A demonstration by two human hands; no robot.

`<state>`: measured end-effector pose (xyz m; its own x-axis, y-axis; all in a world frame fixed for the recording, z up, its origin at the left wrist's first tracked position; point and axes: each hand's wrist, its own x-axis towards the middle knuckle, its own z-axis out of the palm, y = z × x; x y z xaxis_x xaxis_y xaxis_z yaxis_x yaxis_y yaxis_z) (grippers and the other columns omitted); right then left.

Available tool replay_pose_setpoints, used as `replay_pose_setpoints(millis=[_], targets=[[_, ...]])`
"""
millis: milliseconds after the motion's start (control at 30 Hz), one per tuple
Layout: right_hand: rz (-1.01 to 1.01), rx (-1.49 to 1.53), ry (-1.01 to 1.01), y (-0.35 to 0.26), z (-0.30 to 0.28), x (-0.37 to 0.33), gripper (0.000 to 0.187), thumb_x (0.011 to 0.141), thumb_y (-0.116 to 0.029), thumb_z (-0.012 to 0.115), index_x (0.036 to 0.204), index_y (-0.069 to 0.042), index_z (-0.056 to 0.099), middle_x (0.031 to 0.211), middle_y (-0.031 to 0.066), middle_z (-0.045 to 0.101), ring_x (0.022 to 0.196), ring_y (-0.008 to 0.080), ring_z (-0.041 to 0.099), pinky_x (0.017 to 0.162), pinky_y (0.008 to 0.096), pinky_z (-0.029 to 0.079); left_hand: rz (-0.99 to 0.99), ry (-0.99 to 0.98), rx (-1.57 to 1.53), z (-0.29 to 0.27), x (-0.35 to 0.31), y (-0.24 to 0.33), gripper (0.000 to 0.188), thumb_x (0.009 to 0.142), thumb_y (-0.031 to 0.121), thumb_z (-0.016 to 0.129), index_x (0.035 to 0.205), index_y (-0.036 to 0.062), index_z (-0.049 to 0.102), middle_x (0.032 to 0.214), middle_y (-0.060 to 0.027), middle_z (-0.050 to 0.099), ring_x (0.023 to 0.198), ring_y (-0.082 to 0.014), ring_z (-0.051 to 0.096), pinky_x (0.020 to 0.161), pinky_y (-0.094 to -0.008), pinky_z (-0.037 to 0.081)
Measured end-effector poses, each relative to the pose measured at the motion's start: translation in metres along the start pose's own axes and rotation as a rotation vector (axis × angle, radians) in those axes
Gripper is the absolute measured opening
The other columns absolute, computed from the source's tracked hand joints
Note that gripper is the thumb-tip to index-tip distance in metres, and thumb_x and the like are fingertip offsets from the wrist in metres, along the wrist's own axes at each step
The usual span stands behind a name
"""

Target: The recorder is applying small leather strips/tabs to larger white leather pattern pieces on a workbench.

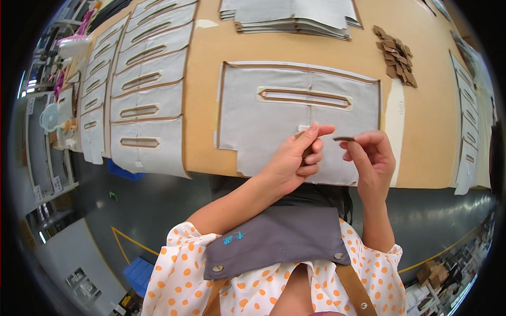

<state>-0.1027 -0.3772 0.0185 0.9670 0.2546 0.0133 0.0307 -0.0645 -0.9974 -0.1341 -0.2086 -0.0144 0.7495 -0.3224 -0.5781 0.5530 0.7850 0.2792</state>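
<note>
A light grey fabric panel with brown edging lies flat on the table before me. Near its middle is a long slot framed in brown and a pale border. Above the panel's front part, my left hand is closed around small brown pieces, mostly hidden by the fingers. To its right, my right hand pinches one small flat brown strip between thumb and forefinger. The two hands are apart. A small white tag shows on the panel just beyond my left fingertips.
Overlapping grey panels with slots cover the table's left side; others lie at the right edge. A stack of grey panels sits at the back. Loose brown pieces form a pile at the back right of the tan table.
</note>
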Motion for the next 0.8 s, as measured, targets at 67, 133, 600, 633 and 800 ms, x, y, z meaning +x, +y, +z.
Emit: replay_pose_setpoints(millis=[67,133,600,633,800], targets=[[0.212,0.375,0.093,0.016,-0.006,0.004,0.01,0.096,-0.005,0.067,0.101,-0.003,0.059,0.087,0.0059,0.069,0.076,0.0115,0.065,0.067,0.0259,0.054,0.05,-0.002,0.154,0.01,-0.004,0.002,0.033,0.102,0.032,0.061,0.121,0.0055,0.064,0.074,0.0087,0.049,0.055,-0.001,0.034,0.044,-0.0191,0.024],[0.235,0.446,0.119,0.025,-0.004,-0.001,0.01,0.096,-0.005,0.067,0.101,-0.004,0.059,0.088,0.0058,0.068,0.076,0.0114,0.064,0.068,0.0261,0.053,0.141,0.091,0.316,0.022,-0.001,0.0,0.024,0.098,0.019,0.068,0.116,0.004,0.068,0.066,0.0104,0.045,0.051,0.0008,0.027,0.043,-0.019,0.021],[0.046,-0.28,-0.201,0.014,-0.055,0.027,0.009,0.092,-0.003,0.069,0.1,0.001,0.071,0.09,0.0021,0.062,0.081,0.01,0.062,0.072,0.0241,0.052,0.737,-0.059,1.407,0.009,0.033,0.001,0.03,0.084,0.01,0.079,0.114,0.0086,0.074,0.085,-0.0023,0.064,0.063,-0.0107,0.052,0.057,-0.0297,0.045],[0.05,-0.284,-0.203,0.015,-0.061,0.031,0.009,0.092,-0.003,0.069,0.1,0.001,0.071,0.09,0.0021,0.062,0.081,0.01,0.062,0.072,0.0241,0.052,0.929,-0.085,1.606,0.007,0.038,0.001,0.032,0.084,0.012,0.079,0.115,0.0096,0.073,0.094,-0.0045,0.068,0.062,-0.0136,0.053,0.057,-0.03,0.047],[0.213,-0.192,-0.1,0.025,-0.081,0.054,0.009,0.096,-0.005,0.065,0.104,-0.002,0.066,0.1,0.0016,0.068,0.082,0.0093,0.061,0.071,0.026,0.051,1.264,-0.113,1.993,-0.004,0.063,0.004,0.037,0.083,0.015,0.076,0.119,0.0099,0.071,0.118,-0.0022,0.068,0.062,-0.0159,0.052,0.056,-0.0285,0.051]])
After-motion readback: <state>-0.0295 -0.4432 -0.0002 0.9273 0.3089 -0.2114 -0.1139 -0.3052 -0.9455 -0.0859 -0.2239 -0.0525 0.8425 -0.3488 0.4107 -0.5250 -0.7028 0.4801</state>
